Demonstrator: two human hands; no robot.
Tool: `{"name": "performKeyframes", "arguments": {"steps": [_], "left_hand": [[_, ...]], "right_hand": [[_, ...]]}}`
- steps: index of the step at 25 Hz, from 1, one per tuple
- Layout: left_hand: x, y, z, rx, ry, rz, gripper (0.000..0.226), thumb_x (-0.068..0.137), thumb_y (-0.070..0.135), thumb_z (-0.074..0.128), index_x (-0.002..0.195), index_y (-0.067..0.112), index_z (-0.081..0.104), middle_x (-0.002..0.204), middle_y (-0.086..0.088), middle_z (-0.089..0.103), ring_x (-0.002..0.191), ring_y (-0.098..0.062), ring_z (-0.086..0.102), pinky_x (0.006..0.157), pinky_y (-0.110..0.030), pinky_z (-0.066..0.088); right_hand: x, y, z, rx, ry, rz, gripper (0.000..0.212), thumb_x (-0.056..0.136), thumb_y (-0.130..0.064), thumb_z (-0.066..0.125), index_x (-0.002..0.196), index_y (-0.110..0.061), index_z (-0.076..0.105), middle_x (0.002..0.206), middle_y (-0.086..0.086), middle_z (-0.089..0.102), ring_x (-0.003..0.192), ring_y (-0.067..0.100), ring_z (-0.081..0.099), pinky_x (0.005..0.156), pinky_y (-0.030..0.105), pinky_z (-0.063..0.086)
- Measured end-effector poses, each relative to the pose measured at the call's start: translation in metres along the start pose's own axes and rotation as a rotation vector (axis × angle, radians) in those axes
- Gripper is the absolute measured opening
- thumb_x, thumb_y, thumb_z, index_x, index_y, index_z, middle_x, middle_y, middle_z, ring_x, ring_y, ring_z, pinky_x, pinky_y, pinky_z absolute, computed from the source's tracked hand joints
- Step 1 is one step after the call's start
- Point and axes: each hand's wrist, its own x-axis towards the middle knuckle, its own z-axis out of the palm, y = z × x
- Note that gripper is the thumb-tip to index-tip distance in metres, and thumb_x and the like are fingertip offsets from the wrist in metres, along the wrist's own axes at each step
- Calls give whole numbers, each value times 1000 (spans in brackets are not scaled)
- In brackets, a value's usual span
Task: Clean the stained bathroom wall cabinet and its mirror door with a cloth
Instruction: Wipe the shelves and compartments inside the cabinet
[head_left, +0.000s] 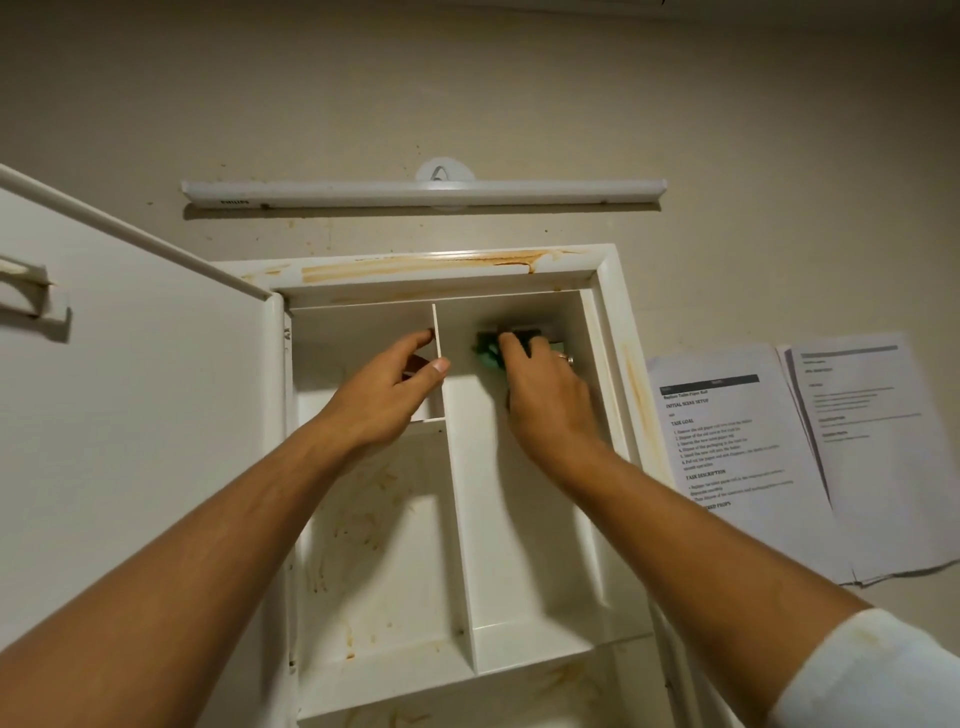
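The green cloth (488, 354) is bunched up under the right hand (545, 400), tucked into the top back corner of the tall compartment just right of the divider (460, 493). It's gripped by curled fingers and pressed against the cabinet (609, 322) wall, and only a bit of green shows past the knuckles. The divider itself is pinched near its top by the left hand (389, 400), thumb on the right face, fingers round the left face, so the thin panel looks to be braced.

For this step, that brace is probably best kept on while the corner is scrubbed, since a panel that thin could flex or pop loose if shoved sideways. Short strokes worked out of the corner and down the compartment should be favoured. The cloth should be refolded to a clean face once it's loaded, otherwise the muck just gets smeared around.

Left of the divider, orange-brown streaks (363, 512) are seen across the lower compartment, so that side clearly isn't done. Above the divider, the top frame is marked by a long rusty smear (415, 267). Further left, the door (145, 395) is swung open with only its inner face shown, so the mirror side can't be judged. Well above, a light bar (423, 191) is fixed to the wall, and far right some printed sheets (753, 457) are stuck up.
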Motion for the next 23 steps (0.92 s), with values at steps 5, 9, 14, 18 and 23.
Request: {"name": "performKeyframes", "arguments": {"steps": [5,9,14,18,23], "left_hand": [[1,-4,1,34,6,15,56,105,47,46,158,33,34,144,1,56,128,-19,55,108,-46,48],[-1,-3,-1,50,-7,20,54,105,49,45,157,37,35,138,2,62,123,-17,59,107,-46,49],[-6,6,-3,87,-16,-2,55,106,47,43,159,33,32,135,0,62,117,-17,60,100,-36,48],[-5,6,-1,92,-4,-5,57,106,47,43,160,32,29,141,-4,58,123,-19,57,104,-39,48],[-2,2,-1,86,6,13,57,106,48,43,159,34,30,142,-1,57,123,-16,55,103,-35,46]], "right_hand": [[8,1,-6,-175,-98,-34,45,91,-5,72,133,-9,57,129,16,54,105,31,62,81,37,57],[-17,7,-11,-285,-196,-6,52,91,5,63,141,1,50,126,20,55,106,34,62,83,40,58],[-1,-2,-44,-223,-307,90,21,94,-6,61,114,-8,66,109,10,66,89,28,64,71,36,53],[18,-16,-46,-180,-64,-113,39,94,-10,70,131,-11,59,130,12,55,113,31,60,88,39,56],[20,6,-20,-296,-143,-203,48,93,-11,72,139,-12,55,135,15,54,124,34,55,91,42,57]]}}
